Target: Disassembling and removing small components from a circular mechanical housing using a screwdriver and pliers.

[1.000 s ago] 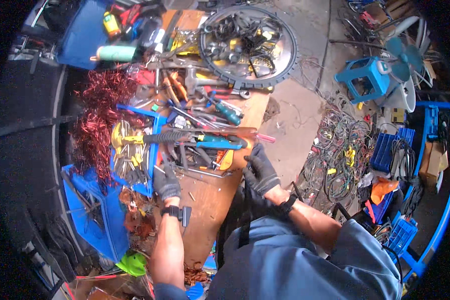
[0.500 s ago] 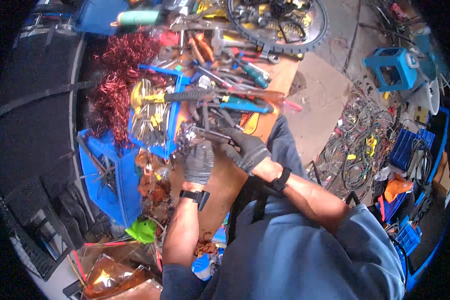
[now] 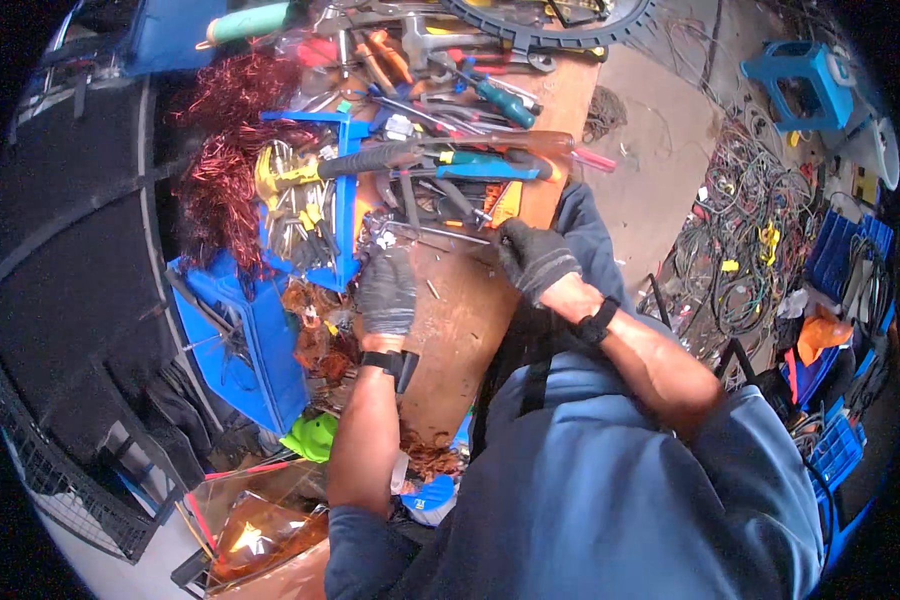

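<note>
My left hand (image 3: 385,295), in a dark grey glove, is closed at the near side of the blue tray. Small metal pieces (image 3: 382,238) show at its fingertips; whether they are gripped or lie beyond cannot be told. From there a thin metal rod (image 3: 440,233) stretches right toward my other hand. My right hand (image 3: 537,262), gloved alike, has curled fingers over the bench's right edge, just past the rod's end. What its fingers hold, if anything, is hidden. Ahead lies a long hammer-like tool (image 3: 400,157) with a yellow head and brown handle, across blue-handled pliers (image 3: 490,172).
The wooden bench (image 3: 450,320) carries many tools, including a claw hammer (image 3: 420,42) and a teal-handled screwdriver (image 3: 505,103). A blue tray (image 3: 345,210) holds small metal parts. Red-brown wire (image 3: 220,170) heaps at left, above a blue bin (image 3: 270,345). Tangled cables (image 3: 745,220) cover the floor at right.
My right hand has drawn away to the right from my left hand, so the thin rod and bare bench show between them. My left hand stays close to the tray. The whole view has shifted.
</note>
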`<state>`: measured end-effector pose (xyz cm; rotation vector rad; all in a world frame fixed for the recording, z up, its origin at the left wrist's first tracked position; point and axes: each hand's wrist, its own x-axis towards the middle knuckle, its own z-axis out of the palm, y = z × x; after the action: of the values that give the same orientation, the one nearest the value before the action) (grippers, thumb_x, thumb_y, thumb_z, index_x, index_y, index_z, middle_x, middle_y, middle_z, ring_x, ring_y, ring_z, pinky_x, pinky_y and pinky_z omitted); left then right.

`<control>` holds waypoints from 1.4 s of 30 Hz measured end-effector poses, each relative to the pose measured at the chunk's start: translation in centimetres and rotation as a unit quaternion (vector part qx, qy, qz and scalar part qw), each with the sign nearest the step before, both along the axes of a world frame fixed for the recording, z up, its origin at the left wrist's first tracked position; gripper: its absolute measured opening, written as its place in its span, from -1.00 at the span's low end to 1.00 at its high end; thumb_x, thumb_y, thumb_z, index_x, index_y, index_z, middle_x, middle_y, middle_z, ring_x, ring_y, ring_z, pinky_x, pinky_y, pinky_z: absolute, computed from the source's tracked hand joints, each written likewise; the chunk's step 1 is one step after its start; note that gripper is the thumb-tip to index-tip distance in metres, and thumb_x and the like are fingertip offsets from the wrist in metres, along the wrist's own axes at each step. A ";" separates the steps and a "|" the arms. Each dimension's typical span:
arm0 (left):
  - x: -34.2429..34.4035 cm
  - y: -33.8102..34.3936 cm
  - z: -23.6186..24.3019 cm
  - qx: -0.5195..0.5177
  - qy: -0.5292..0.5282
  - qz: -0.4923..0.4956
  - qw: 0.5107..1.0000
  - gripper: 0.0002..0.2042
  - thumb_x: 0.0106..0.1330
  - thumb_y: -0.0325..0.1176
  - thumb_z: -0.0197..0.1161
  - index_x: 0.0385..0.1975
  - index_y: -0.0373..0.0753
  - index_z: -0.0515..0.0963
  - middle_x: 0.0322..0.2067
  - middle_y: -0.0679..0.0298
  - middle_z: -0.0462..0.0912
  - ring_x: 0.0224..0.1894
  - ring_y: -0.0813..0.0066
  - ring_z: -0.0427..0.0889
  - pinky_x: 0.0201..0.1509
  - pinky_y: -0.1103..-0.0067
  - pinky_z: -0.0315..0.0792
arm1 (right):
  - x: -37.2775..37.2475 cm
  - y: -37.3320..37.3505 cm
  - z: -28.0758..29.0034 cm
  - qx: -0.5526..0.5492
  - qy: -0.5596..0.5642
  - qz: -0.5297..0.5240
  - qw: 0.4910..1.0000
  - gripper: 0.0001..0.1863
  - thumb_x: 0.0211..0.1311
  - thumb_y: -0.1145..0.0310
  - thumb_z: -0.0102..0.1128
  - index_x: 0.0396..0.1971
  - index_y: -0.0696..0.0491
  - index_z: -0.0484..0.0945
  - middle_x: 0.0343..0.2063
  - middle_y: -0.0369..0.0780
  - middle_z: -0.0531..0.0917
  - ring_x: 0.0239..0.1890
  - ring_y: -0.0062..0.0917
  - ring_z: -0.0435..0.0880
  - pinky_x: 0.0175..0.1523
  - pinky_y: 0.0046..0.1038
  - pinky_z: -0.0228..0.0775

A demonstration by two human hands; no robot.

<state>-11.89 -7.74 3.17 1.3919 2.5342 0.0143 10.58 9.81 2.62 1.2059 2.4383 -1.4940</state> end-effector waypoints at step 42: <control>-2.2 -2.2 -2.3 0.228 -0.252 0.279 0.898 -0.74 0.39 -0.39 0.18 -0.01 -0.38 0.54 -0.15 0.20 0.67 -0.13 0.42 0.60 0.01 0.48 0.48 | 11.0 1.7 -8.7 -0.166 -0.076 -0.224 0.957 -0.58 0.33 0.13 0.24 -0.02 0.18 0.61 -0.11 0.12 0.69 -0.05 -0.03 0.69 0.01 -0.20 0.50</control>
<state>-14.05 -9.92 0.82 0.5891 2.4381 0.9883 21.57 11.50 -6.10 1.7881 1.7943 -1.7388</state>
